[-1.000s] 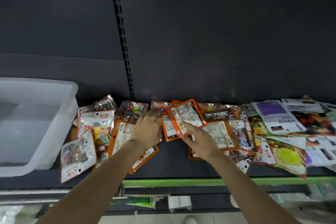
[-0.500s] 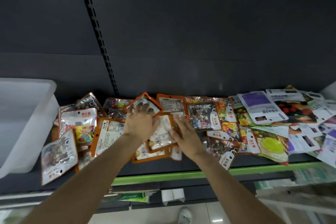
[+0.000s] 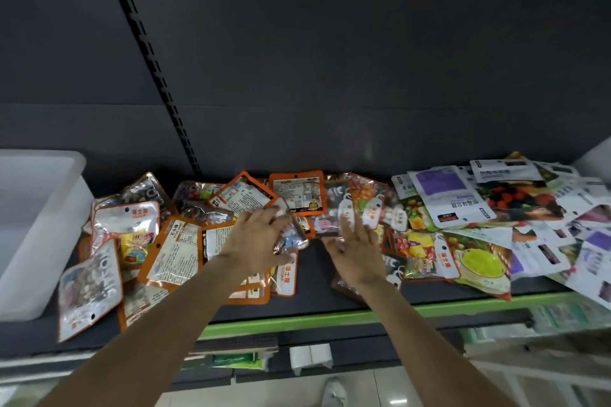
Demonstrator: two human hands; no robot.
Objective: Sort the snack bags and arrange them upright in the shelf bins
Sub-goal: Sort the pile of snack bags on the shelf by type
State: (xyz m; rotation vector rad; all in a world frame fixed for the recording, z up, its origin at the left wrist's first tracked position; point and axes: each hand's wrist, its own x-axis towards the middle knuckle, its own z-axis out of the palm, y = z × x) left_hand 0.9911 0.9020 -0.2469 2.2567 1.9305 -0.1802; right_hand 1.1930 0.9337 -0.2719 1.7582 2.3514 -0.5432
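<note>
Many snack bags lie flat in a heap on the dark shelf (image 3: pixel 314 287). Orange-edged bags (image 3: pixel 297 192) fill the left and middle, and white and purple bags (image 3: pixel 453 195) lie to the right. My left hand (image 3: pixel 254 241) grips a small clear bag of coloured sweets (image 3: pixel 292 239), slightly raised over the pile. My right hand (image 3: pixel 357 251) is beside it, fingers straight and spread, touching the bags below. A white plastic bin (image 3: pixel 43 208) stands at the shelf's left end, its inside mostly out of sight.
The shelf has a green front edge (image 3: pixel 330 317) and a dark back wall with a slotted upright (image 3: pixel 155 69). A corner of another white bin (image 3: pixel 595 155) shows at the far right. Lower shelves and the floor lie below.
The view has shifted slightly. My left hand has taken up a small clear sweet bag, and my right hand has moved right and away from the orange bag it touched.
</note>
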